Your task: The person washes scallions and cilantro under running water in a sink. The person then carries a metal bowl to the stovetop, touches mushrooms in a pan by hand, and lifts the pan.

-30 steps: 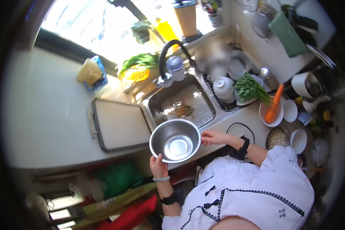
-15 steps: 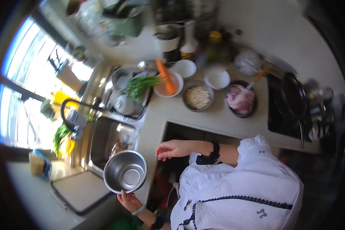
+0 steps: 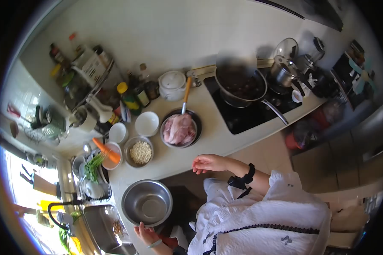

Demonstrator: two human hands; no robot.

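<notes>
My left hand point(image 3: 145, 234) grips the near rim of a steel bowl point(image 3: 146, 202), its fingers closed over the edge. Nothing shows inside the bowl, which is held at the counter's front edge beside the sink. My right hand point(image 3: 203, 163) hangs in the air in front of the counter, fingers loosely curved and apart, holding nothing. Beyond it, a large piece of raw meat point(image 3: 179, 128) lies in a bowl with an orange-handled utensil point(image 3: 186, 94) leaning in it. Closer to the sink is a metal bowl of pale beans or nuts point(image 3: 140, 153).
A carrot point(image 3: 106, 150) stands in a white bowl, near green leaves point(image 3: 93, 168) on the dish rack. The sink point(image 3: 108, 229) is at lower left. At right, a wok point(image 3: 241, 87) and a pressure cooker point(image 3: 284, 71) sit on the black cooktop point(image 3: 234, 114). A lidded white pot point(image 3: 172, 86) stands by the wall.
My view has swung right, bringing the cooktop fully into sight. The steel bowl has moved with my left hand from beside the sink toward the counter's front edge. My right hand stays free.
</notes>
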